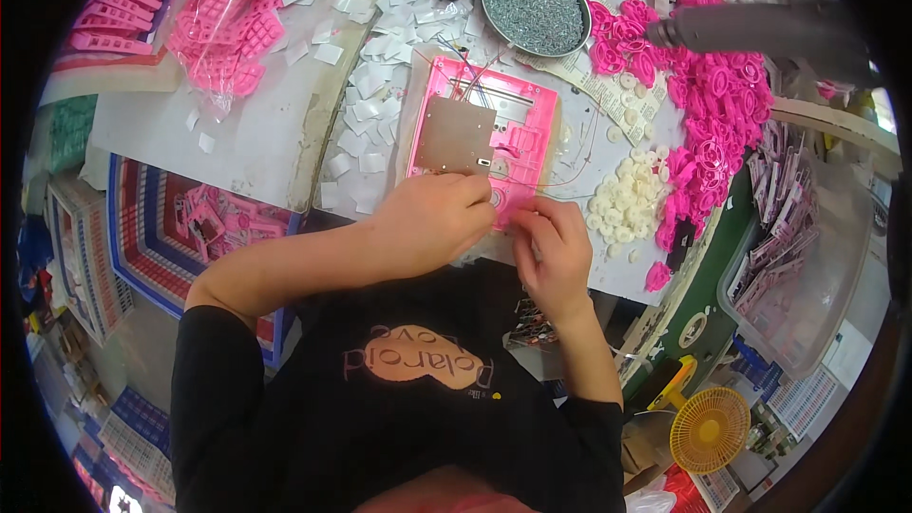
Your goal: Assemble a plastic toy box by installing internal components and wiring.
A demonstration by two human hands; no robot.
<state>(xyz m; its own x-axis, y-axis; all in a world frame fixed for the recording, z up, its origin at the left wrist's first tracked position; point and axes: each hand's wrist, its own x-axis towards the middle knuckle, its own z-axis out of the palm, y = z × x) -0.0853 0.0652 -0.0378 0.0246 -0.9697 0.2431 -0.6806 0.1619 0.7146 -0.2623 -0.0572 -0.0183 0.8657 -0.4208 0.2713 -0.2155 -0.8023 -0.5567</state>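
In front of me a pink plastic housing (pixel 540 123) lies open on the worktable, with a flat brown board (pixel 456 138) over its left part and thin wires (pixel 467 84) at its far end. My left hand (pixel 439 216) is over the near edge of the housing, just below the board. Its fingers are curled closed, and their tips are partly hidden. At the near right corner of the housing is my right hand (pixel 554 252). Its fingers are bent together at the pink rim; whatever small part they hold cannot be made out.
Behind the housing stands a round tray of small screws (pixel 535 8). White round parts (pixel 627 198) and a heap of pink parts (pixel 708 142) lie right. White paper pieces (pixel 366 123) are scattered left. A grey power screwdriver (pixel 750 27) hangs at upper right.
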